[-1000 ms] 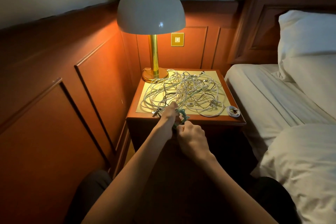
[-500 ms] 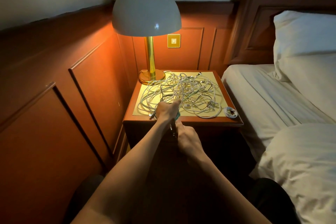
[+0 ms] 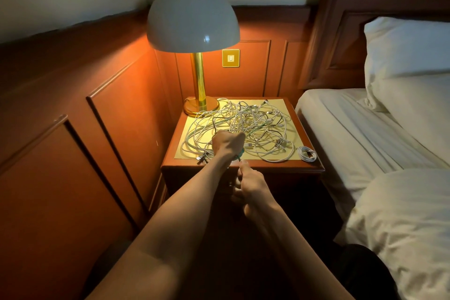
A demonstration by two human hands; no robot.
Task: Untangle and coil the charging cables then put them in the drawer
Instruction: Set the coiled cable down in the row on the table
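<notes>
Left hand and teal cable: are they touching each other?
Touching. The head view shows the left hand with its fingers curled round the teal cable; a loop of it comes out just below the fist.

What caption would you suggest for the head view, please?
Left hand grips a teal cable by tangled white charging cables on a wooden nightstand.

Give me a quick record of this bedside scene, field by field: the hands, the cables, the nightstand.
left hand: fist over the nightstand front, gripping a teal cable
right hand: below the front edge, fingers curled, seems to pinch that cable's end
tangle: white and dark cables heaped on the nightstand top
coiled cable: one white coil, front right corner, beside the tangle
lamp: lit, back left corner
drawer: nightstand front in shadow, cannot tell if open
</notes>
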